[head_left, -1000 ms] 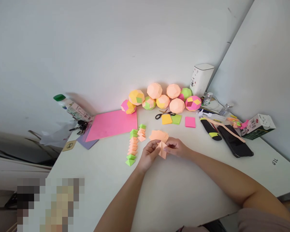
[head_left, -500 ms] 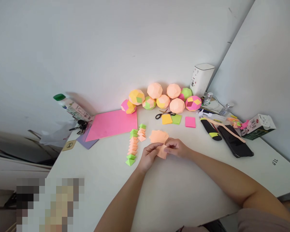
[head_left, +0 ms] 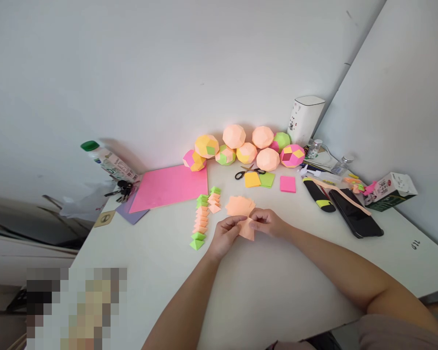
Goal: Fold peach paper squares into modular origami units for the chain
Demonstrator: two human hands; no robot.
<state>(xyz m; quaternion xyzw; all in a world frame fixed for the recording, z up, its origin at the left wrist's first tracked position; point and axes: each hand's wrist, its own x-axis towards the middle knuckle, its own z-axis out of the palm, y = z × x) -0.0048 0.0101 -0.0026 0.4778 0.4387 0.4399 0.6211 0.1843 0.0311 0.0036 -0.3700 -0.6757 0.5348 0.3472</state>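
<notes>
A peach paper square (head_left: 247,230) is held between my two hands over the white table. My left hand (head_left: 227,235) pinches its left side with thumb and fingers. At the upper right edge, my right hand (head_left: 268,222) grips it in the same closed way. Just beyond my fingers lies a loose stack of peach paper sheets (head_left: 238,205). To the left, folded peach paper pieces (head_left: 201,219) stand in a row with folded green pieces (head_left: 197,243) at its ends. A shorter row (head_left: 214,200) is beside it.
Several faceted paper balls (head_left: 234,136) line the wall. Black scissors (head_left: 248,172) and yellow, green and pink note pads (head_left: 287,184) lie before them. A pink sheet (head_left: 171,188) and a tilted bottle (head_left: 111,162) are left; a phone (head_left: 355,214), cutter (head_left: 318,195) and carton (head_left: 390,190) are right.
The peach paper between my hands has turned slightly, its lower corner shifting a little to the right. Both hands keep nearly the same place and grip.
</notes>
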